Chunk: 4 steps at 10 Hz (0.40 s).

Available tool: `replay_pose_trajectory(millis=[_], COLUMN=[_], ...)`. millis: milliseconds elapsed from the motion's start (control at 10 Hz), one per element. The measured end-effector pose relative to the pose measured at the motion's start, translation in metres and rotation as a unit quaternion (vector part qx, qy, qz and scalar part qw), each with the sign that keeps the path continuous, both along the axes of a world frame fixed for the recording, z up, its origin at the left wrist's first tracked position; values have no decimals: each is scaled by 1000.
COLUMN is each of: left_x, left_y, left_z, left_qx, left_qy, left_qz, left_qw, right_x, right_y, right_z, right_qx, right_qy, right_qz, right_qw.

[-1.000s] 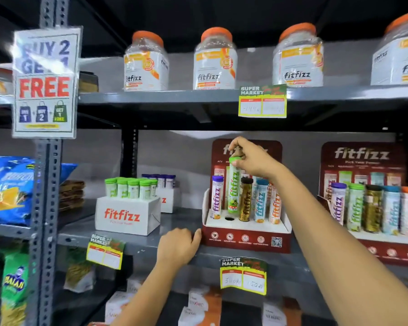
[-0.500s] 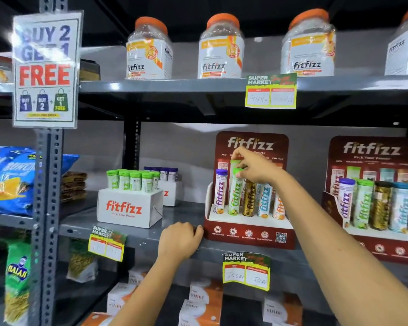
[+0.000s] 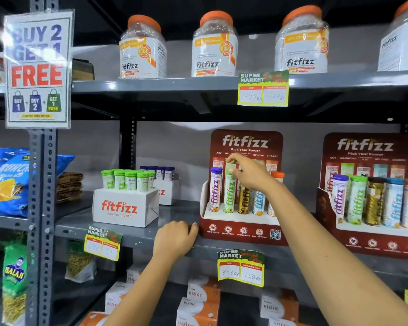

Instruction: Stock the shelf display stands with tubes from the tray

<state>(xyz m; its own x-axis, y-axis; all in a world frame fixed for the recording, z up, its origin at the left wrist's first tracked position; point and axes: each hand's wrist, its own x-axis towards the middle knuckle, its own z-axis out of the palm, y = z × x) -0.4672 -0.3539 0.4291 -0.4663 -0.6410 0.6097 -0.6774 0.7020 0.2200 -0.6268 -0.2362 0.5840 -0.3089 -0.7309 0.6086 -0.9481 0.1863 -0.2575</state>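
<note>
Maroon display stand point(image 3: 243, 231) with white lettering, centre frame; purple-capped tube point(image 3: 215, 189) beside green-capped tube point(image 3: 229, 196); orange-lidded jars point(image 3: 213, 47) along the top; white tray point(image 3: 125, 208), red lettering.

A supermarket aisle: grey slotted-steel shelves point(image 3: 132, 234) carry yellow "Super Market" price tags point(image 3: 241, 268) with handwritten rupee prices, and a "Buy 2 Get 1 Free" offer sign point(image 3: 38, 69) hangs on the upright post. Branded goods fill the racks, with orange-lidded Fitfizz jars point(image 3: 214, 47) lined up on top, dark red Fitfizz "Pick Your Power" display stands point(image 3: 243, 229) of coloured tubes in the middle and Vizinc cartons point(image 3: 198, 300) below. Blue crisp bags point(image 3: 7, 182) and Balaji snack packs point(image 3: 13, 278) fill the neighbouring bay at left.
</note>
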Motion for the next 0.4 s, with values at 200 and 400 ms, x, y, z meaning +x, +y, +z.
replay_pose_trajectory(millis=[200, 400], left_x=[-11, -63], left_y=[0, 49], left_z=[3, 61], left_qx=[-87, -223], left_qy=[157, 172], left_qz=[-66, -131], left_qw=[981, 950], right_x=[-24, -49], right_y=[34, 61], right_z=[-25, -45], right_qx=[-188, -262], right_qy=[45, 111], right_qz=[-27, -146], right_qw=[981, 948])
